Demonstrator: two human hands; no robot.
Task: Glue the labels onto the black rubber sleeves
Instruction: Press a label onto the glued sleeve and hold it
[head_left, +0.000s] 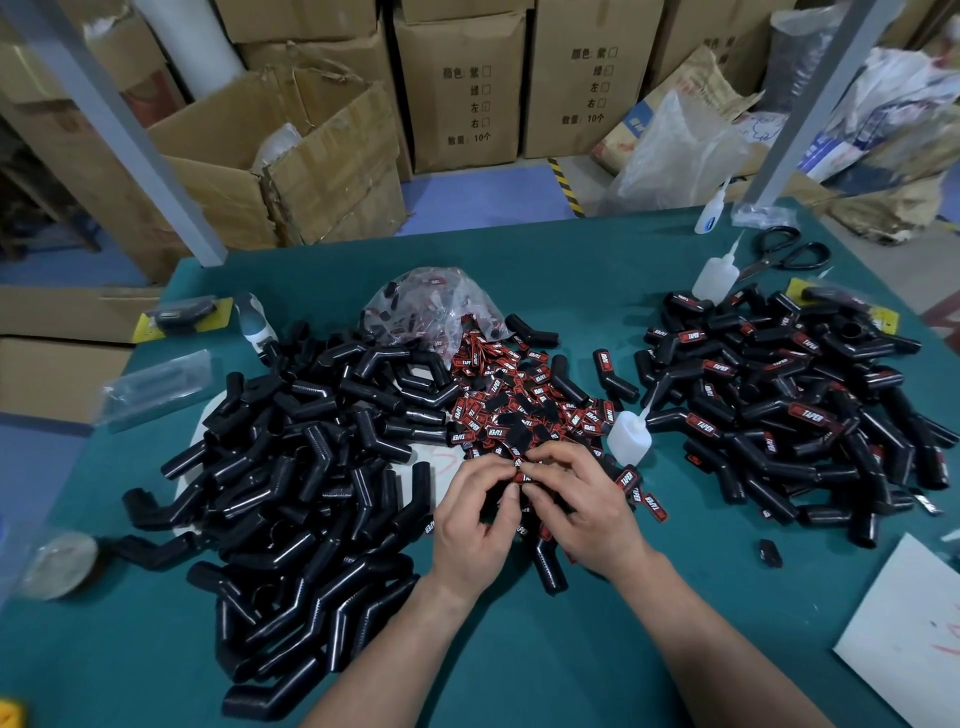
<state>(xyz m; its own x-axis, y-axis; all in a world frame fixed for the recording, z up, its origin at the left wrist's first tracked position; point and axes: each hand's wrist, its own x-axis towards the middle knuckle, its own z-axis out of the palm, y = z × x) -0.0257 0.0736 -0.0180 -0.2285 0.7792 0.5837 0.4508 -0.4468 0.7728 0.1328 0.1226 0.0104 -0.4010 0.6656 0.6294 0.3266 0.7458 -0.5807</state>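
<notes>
Toward the near edge of the green table (519, 654), at its middle, the left hand (475, 519) and right hand (584, 512) meet fingertip to fingertip. Each grip is narrow: thumb and forefingers of both hands pinch one small red-and-black label (519, 464) between them. Under the palms lies a black sleeve (549, 569), its ribbed end sticking out toward the near edge between the wrists; whether the lower fingers hold it cannot be told.

Just beyond the fingertips, touching them, spreads the label heap (519, 405), spilling from a clear plastic bag (431, 301) further toward the far edge. Many labels read "TAPER" in white letters on black with a red border; others lie black side up.

On the left half of the table sits a pile of bare sleeves (311, 467), bent black tubes. On the right half sits a pile of labelled sleeves (779, 410), the same "TAPER" showing on many.

A small white glue bottle (629, 435) stands tilted just beside the right hand, between the label heap and the right pile. A second bottle (717, 275) and black-handled scissors (785, 252) lie near the far right corner.

Behind the table, a cardboard box (462, 88) bears printed Chinese characters with tick boxes and "10个".
</notes>
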